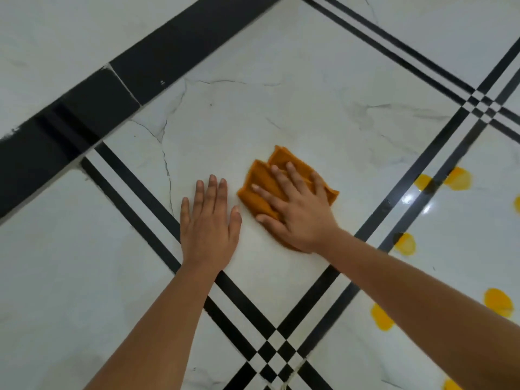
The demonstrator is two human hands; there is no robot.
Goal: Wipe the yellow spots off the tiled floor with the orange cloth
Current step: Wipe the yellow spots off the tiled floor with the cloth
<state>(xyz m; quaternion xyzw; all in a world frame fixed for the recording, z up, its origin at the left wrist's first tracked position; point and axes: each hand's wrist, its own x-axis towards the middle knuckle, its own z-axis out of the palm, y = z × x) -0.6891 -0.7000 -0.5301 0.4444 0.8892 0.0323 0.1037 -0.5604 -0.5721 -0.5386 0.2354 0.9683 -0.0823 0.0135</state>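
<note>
Orange cloth point(264, 190) beneath right hand point(298, 212), fingers point(277, 175) flat

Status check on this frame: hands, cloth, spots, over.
Left hand flat on bare tile, no grip. Right hand pressing orange cloth flat to floor. Yellow spots unwiped to the right, past the black double stripe. Nothing in the way.

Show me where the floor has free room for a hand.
Free: the white tile beyond the orange cloth, up to the wide black band; also the far-left tile past the double black stripes. Crowded: the right-side tile with yellow spots; the left hand and right hand fill the middle.
</note>
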